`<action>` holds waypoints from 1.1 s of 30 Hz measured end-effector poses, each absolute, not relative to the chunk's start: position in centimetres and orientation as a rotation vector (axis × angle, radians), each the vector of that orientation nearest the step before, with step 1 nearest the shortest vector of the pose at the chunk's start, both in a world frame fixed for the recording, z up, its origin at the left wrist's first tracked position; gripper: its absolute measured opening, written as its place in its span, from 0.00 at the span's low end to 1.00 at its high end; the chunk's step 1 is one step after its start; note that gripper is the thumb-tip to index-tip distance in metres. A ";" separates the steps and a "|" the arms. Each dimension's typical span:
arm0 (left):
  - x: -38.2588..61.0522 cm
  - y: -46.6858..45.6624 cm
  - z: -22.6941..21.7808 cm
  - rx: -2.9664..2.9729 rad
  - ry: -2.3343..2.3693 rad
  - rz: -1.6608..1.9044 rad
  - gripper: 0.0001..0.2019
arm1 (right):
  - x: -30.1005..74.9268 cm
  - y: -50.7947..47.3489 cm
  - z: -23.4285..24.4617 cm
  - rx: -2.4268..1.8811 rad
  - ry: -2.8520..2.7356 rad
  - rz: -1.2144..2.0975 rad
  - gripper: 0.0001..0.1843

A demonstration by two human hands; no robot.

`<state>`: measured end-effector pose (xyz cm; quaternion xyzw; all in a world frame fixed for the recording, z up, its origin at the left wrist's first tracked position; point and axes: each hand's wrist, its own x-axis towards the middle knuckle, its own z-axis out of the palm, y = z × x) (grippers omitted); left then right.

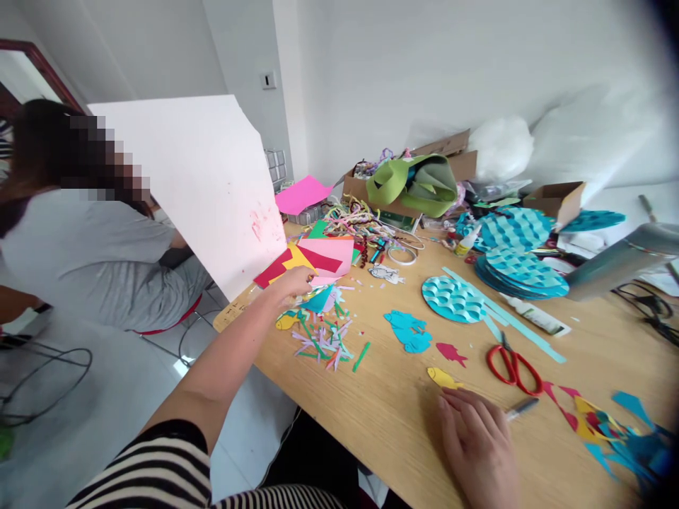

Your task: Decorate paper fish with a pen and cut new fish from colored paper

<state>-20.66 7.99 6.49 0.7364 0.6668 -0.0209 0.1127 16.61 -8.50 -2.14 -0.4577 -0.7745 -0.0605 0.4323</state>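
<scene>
My left hand (295,284) reaches over the heap of coloured paper at the table's left edge. Its fingers are curled together, and what they grip is hidden. Beside it lie red and yellow sheets (289,260), a pink sheet (334,253) and a pile of thin paper scraps (326,343). My right hand (480,442) rests on the table, fingers stretched forward and holding nothing visible. Just beyond its fingertips is a yellow paper fish (443,378). Close by are a red paper fish (452,353), blue paper fish (408,331), red-handled scissors (513,371) and a pen (523,408).
A scale-patterned blue disc (453,298) lies mid-table, with stacked discs (523,272) behind. A glue bottle (538,314) lies near pale blue strips. Boxed craft materials (414,184) line the wall. A white board (201,177) stands at left, near a seated person (100,261).
</scene>
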 end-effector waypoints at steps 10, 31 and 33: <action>-18.9 5.8 6.4 2.275 1.949 -0.091 0.22 | 16.7 -8.5 -2.6 -1.166 -1.930 -0.144 0.05; -15.5 5.7 5.4 2.390 2.041 -0.213 0.24 | 16.4 -8.6 -1.7 -1.171 -1.888 -0.116 0.05; -16.4 6.3 5.9 2.398 2.015 -0.223 0.25 | 16.5 -8.6 -1.8 -1.172 -1.880 -0.114 0.05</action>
